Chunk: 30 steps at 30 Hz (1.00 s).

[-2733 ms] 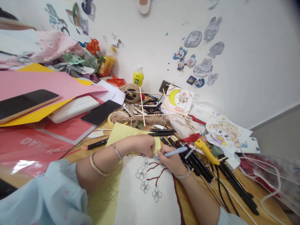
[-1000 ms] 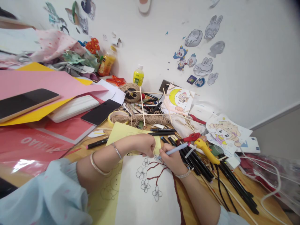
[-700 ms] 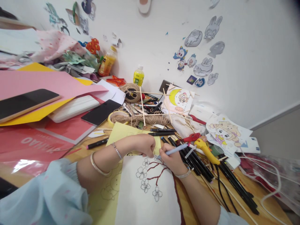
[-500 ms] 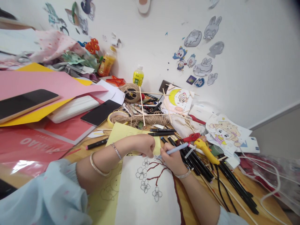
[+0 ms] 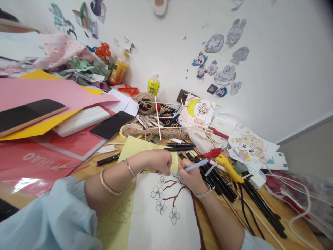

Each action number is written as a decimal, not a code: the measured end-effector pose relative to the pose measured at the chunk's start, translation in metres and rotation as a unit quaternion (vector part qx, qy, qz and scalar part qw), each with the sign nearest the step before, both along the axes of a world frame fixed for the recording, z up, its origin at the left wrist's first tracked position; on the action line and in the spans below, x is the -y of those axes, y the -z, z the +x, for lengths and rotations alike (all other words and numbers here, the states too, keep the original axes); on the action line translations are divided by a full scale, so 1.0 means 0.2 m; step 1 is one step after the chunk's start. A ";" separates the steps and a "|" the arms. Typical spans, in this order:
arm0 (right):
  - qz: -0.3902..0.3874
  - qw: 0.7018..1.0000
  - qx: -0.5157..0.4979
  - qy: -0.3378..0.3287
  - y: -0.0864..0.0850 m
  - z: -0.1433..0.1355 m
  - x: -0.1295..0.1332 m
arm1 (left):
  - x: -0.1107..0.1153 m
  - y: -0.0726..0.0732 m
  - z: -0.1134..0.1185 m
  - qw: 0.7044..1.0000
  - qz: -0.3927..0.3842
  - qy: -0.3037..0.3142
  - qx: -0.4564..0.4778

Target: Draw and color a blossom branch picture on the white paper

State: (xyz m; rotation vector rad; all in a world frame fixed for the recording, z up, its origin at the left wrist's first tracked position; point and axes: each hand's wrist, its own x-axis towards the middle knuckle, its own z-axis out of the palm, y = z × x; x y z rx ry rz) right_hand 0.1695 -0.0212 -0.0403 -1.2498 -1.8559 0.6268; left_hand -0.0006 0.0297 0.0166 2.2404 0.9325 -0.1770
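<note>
A light blue pen (image 5: 194, 166) is gripped in my right hand (image 5: 190, 176), its tip hidden near the top edge of a white sheet (image 5: 161, 232). Brown branches and several black-outlined blossoms (image 5: 174, 215) are drawn on that sheet. My left hand (image 5: 163, 161) rests closed at the sheet's upper edge, fingers curled down; whether anything is pinched there is hidden. Beneath the white sheet and my left forearm lies a yellow sheet (image 5: 114, 227) with faint pencil lines.
Black markers (image 5: 221, 180) and a yellow glue gun (image 5: 229, 167) lie right of my right hand. Twine (image 5: 166, 133), thin sticks and tape (image 5: 130, 131) are behind the paper. Phones, folders and coloured paper (image 5: 52, 92) fill the left; two bottles (image 5: 153, 84) stand by the wall.
</note>
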 end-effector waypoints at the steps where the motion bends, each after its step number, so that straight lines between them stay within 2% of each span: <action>1: 0.002 1.000 0.000 0.001 0.00 0.00 0.00 | 0.00 0.00 0.00 1.000 0.000 0.000 0.001; 15: 0.001 1.000 -0.011 0.004 0.00 0.00 0.00 | -0.01 0.01 0.00 1.000 -0.003 0.002 0.000; 30: -0.068 0.996 -0.054 -0.016 0.02 0.01 0.01 | -0.01 0.03 0.00 1.000 0.005 0.008 -0.002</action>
